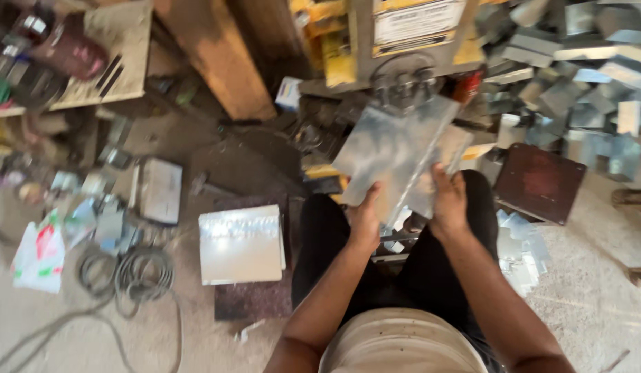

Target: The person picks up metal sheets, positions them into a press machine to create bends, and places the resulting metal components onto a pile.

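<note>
Fingers of both hands are clamped on one bent metal sheet [396,155], held up in front of the person's knees, tilted, its far end close to the yellow-and-grey machine [396,41] ahead. Left hand [365,217] grips the near lower edge with the thumb on the upper face; right hand [448,200] closes around the folded edge on the other side, thumb also on top. To do this well, I judge the grip should stay near the corners, with skin kept off the cut edges, and the sheet should be kept level between the two hands so that it meets the machine squarely rather than twisted. A stack of flat sheets [241,243] lies on a dark board on the floor just beside the left knee, within easy reach. A heap of folded metal pieces [576,83] is piled well off to the right, beyond a dark red board [539,182]. Coiled cable [130,273] lies further left.
</note>
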